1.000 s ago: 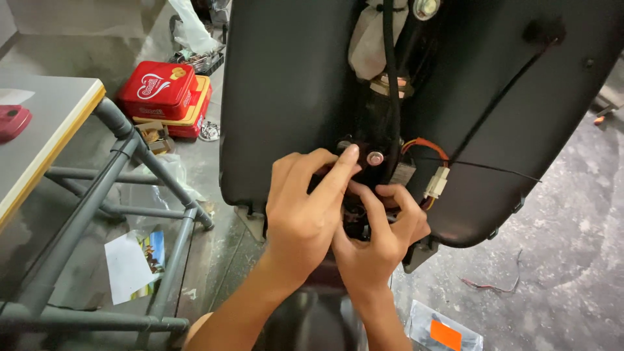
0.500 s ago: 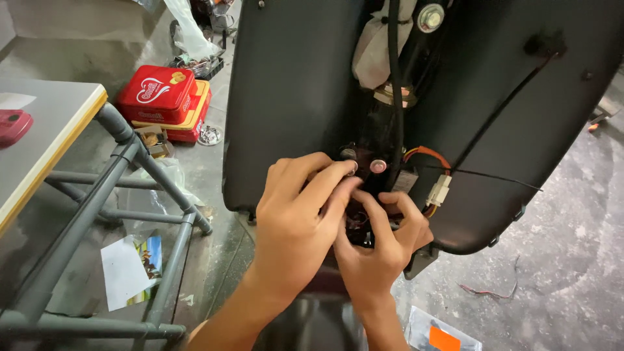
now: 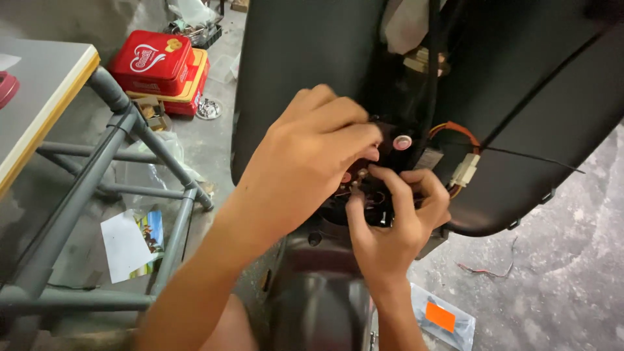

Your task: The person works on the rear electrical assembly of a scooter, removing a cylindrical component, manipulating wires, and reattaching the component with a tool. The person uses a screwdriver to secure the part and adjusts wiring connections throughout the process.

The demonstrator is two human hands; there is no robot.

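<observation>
Head view: both hands (image 3: pixel 312 162) pinch connector (image 3: pixel 364 179)

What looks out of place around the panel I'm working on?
Loose bits lie on the concrete floor: a stray red wire, a paper sheet and a plastic bag. At the panel itself, nothing looks damaged.

A grey concrete floor (image 3: pixel 559 286) – stained, littered with a paper sheet (image 3: pixel 127 244) and red tins (image 3: pixel 159 65). At left stands a bench (image 3: pixel 39 97) on grey tubular legs – daylight looks soft.
</observation>
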